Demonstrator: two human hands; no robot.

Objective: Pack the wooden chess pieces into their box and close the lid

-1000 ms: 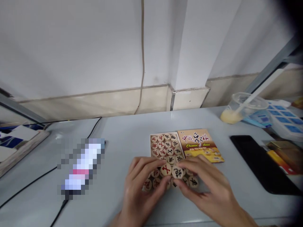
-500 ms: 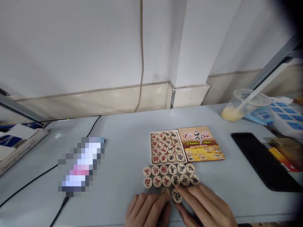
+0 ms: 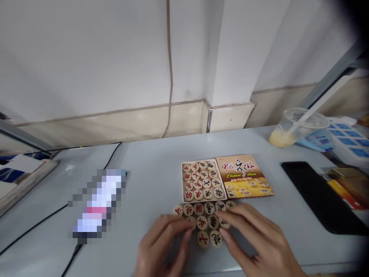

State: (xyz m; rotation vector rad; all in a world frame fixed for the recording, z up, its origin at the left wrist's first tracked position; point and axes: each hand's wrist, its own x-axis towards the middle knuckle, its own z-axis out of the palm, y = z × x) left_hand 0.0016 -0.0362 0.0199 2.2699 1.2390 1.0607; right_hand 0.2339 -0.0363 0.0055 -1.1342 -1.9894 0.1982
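Round wooden Chinese chess pieces (image 3: 205, 215) lie in rows on the grey table (image 3: 155, 181), just in front of a shallow box (image 3: 201, 181) filled with more pieces. Its lid (image 3: 245, 177), printed "Chinese chess", lies to the right of the box. My left hand (image 3: 161, 242) rests with fingers spread, its fingertips touching the left end of the loose rows. My right hand (image 3: 253, 238) reaches in from the right, fingers apart, tips on the right end of the rows. Two pieces (image 3: 210, 238) sit nearest me between the hands.
A black phone (image 3: 319, 196) lies to the right. A plastic cup with a straw (image 3: 291, 130) stands at the back right beside a blue-and-white pack (image 3: 343, 140). A pixelated object (image 3: 96, 204) and black cables (image 3: 34, 227) lie on the left. The wall rises behind.
A second ago both hands covered the loose pieces; they drew back toward me, leaving two pieces in front, and now have moved forward onto the ends of the rows.
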